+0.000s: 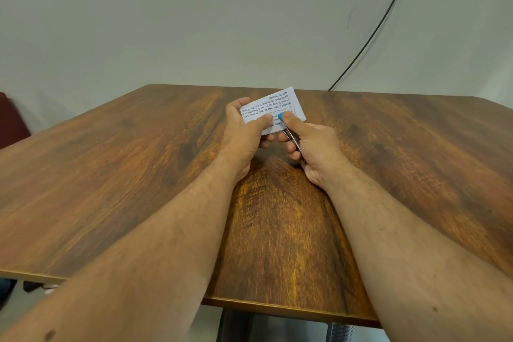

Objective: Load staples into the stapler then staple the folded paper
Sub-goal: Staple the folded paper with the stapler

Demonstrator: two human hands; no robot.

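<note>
Both forearms reach over the table (138,175) edge nearest the camera. Left hand (244,130) pinches the folded paper (273,111) by its near-left edge, thumb on top, held above mid-table. Right hand (308,144) grips the stapler (290,130), thumb on its blue tip over the paper's near edge. Paper looks light & floppy, prob. best pinched close to the staple spot. Stapler looks small, stiff; needs a firm squeeze w/ thumb.

Brown wood-grain table (116,175), forearms above it.
</note>
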